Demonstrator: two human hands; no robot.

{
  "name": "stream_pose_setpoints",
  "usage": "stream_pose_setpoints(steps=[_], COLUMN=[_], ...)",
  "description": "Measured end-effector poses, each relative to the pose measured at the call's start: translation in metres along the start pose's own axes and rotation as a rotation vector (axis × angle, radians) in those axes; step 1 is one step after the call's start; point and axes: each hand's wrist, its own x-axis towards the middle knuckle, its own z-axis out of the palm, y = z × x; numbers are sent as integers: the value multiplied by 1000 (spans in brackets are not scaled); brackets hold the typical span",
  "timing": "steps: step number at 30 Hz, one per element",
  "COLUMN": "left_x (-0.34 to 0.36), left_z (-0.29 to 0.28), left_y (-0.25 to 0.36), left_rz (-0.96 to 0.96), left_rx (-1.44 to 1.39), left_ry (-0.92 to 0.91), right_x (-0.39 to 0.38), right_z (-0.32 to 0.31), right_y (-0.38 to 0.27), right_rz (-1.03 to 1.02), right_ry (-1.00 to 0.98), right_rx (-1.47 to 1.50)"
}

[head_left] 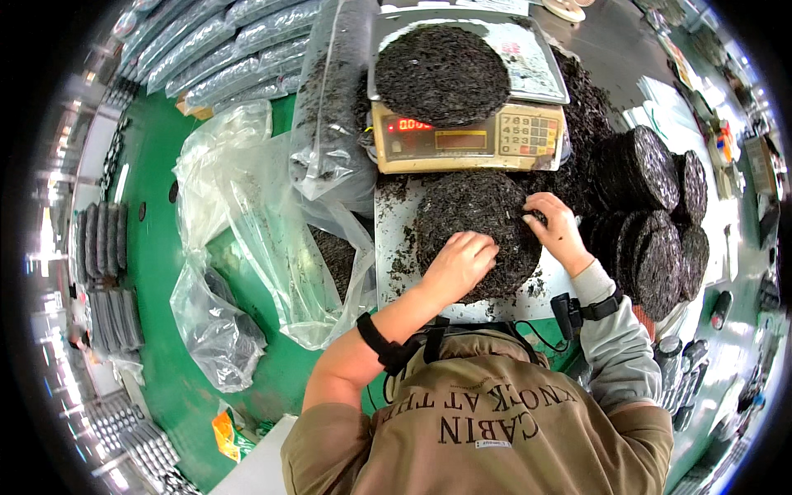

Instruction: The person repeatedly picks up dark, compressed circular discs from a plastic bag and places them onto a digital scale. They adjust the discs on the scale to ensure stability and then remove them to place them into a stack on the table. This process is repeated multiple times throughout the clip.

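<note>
A brown shirt (536,404) lies nearest, its large dark lettering turned upside down in the view, with a small pale label (492,444) beneath the letters. Beyond it, directly under the left fingers and beside the right ones, a round, dark disc (450,206) of matted flakes, coarse and slightly shiny, lies flat on the white tabletop (386,285). The left hand (462,260) rests on the disc's near part, fingers curled and close together; whether they grip any of it cannot be told. The right hand (557,229) is at the disc's right edge, thumb and forefinger bent around a dark bit there; whether they are clamped on the disc or on a loose piece cannot be told. Just beyond the fingers stands a cream scale (509,157) with glowing red digits, a numbered keypad and faint red print on its metal pan (540,70), which bears a second disc (443,73). Past the right fingers are a heap of loose flakes (584,103) and stacked discs (639,173) with ragged rims. Well left of the left fingers, crumpled clear plastic (219,177) drapes over the green floor (157,289), with bulging clear-wrapped sacks (198,49) farther off.
</note>
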Motion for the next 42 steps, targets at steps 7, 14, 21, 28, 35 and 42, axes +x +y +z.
stream_pose_setpoints(steps=[7,14,21,28,35,42], left_x=[61,81,84,82,169,274], left_z=[31,54,37,-24,-158,-256], left_y=[-31,-22,-25,-36,-21,-58], left_rz=[-195,-315,-414,-481,420,232], left_rx=[87,376,95,-484,361,790], left_ry=[1,-159,-90,103,565,734], right_x=[-21,-25,-22,-25,-30,-28], right_z=[12,17,11,1,-11,-16], right_y=[-16,-8,-5,-1,-5,-12], right_rz=[-62,-36,-60,-70,-134,-97], right_ry=[6,7,1,-1,49,61], right_rx=[-120,-110,-21,90,104,140])
